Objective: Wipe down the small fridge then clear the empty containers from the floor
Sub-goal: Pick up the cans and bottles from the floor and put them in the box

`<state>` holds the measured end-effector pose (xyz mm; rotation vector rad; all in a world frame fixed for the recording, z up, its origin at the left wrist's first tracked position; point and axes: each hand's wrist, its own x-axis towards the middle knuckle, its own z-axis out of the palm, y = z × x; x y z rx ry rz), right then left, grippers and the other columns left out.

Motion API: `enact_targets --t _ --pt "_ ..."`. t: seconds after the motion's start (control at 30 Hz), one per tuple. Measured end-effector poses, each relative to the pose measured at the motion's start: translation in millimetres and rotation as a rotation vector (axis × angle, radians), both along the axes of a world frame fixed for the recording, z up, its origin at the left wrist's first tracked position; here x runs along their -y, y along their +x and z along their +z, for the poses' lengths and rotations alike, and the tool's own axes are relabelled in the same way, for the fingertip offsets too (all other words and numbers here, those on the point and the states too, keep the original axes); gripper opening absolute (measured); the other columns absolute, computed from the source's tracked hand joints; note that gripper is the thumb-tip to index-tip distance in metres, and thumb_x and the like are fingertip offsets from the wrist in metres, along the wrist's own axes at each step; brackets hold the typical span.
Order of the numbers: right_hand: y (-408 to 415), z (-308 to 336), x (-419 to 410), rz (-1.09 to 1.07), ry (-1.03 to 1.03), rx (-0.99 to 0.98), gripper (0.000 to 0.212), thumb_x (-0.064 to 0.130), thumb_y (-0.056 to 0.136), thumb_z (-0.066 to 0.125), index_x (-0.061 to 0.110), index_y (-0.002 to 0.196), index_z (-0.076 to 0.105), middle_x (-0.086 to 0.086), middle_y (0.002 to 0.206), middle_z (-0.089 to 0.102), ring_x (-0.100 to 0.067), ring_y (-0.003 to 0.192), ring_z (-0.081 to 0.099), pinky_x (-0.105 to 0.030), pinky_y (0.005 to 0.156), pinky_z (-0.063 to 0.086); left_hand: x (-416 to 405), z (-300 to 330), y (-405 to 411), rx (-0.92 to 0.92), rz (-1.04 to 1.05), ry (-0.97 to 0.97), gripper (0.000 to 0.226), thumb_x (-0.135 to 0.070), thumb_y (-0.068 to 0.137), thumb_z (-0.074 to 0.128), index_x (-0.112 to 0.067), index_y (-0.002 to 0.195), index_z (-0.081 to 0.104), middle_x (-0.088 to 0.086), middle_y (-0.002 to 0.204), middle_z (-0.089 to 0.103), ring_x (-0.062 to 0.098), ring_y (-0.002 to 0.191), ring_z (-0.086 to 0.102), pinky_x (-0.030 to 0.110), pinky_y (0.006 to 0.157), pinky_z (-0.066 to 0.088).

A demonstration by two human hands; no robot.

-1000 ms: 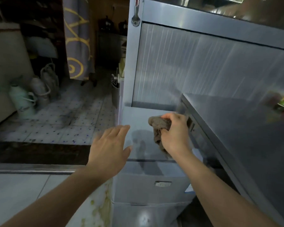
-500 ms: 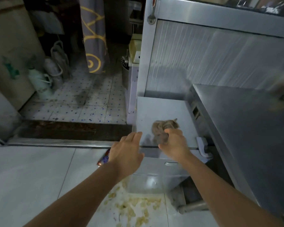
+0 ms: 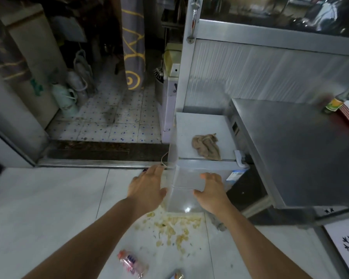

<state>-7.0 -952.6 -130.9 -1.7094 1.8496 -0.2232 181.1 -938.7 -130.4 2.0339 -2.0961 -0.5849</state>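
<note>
We look down on a pale tiled floor [image 3: 48, 208] that runs up to a metal door sill, with a steel counter [image 3: 302, 150] filling the right side. Tucked against the counter's left edge stands the small fridge [image 3: 189, 200], its flat top below us and its front face dropping toward the floor.

Our left hand [image 3: 147, 186] is in front of the fridge's near left corner, fingers straight and spread, holding nothing. Our right hand [image 3: 212, 190] is in front of the fridge's door, fingers loosely extended, thumb out to the left, also holding nothing. We cannot tell whether either hand actually touches the fridge.

The brown rag [image 3: 207, 147] lies crumpled on the fridge top, toward its near edge, well apart from both hands.

On the floor just before the fridge lies a scatter of yellowish food scraps [image 3: 173, 226]. Nearer to us, between our forearms, lies a crushed plastic bottle [image 3: 131, 266] with a pink label, and just to its right a small can [image 3: 176, 275], cut off by the bottom edge.
</note>
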Motion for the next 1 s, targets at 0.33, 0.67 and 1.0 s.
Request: enact_targets --t 0.33,0.67,1.0 --pt "40 -13 -52 0.031 0.040 0.152 0.065 0.033 0.085 0.064 0.017 0.139 0.033 -0.009 0.139 0.029 -0.027 0.128 0.039 -0.029 0.102 0.035 -103 22 35 0.047 0.071 0.091 0.062 -0.039 0.090 0.054 -0.020 0.143 0.027 -0.002 0.148 0.035 0.020 0.128 0.044 0.038 0.102 0.040" --pt "132 -24 -42 -0.024 0.070 0.176 0.063 0.034 0.083 0.066 0.020 0.135 0.034 -0.006 0.138 0.028 -0.025 0.126 0.039 -0.030 0.099 0.037 -90 3 125 0.029 0.072 0.188 0.060 -0.038 0.093 0.049 -0.023 0.144 0.023 -0.004 0.149 0.033 0.019 0.130 0.042 0.037 0.107 0.037" --pt "280 -50 3 -0.215 0.167 0.065 0.068 0.033 0.084 0.064 0.014 0.140 0.031 -0.015 0.139 0.030 -0.030 0.123 0.044 -0.031 0.097 0.041 -14 -30 293 -0.054 -0.016 0.332 0.064 -0.037 0.092 0.052 -0.022 0.146 0.021 0.001 0.151 0.032 0.021 0.136 0.036 0.038 0.110 0.035"
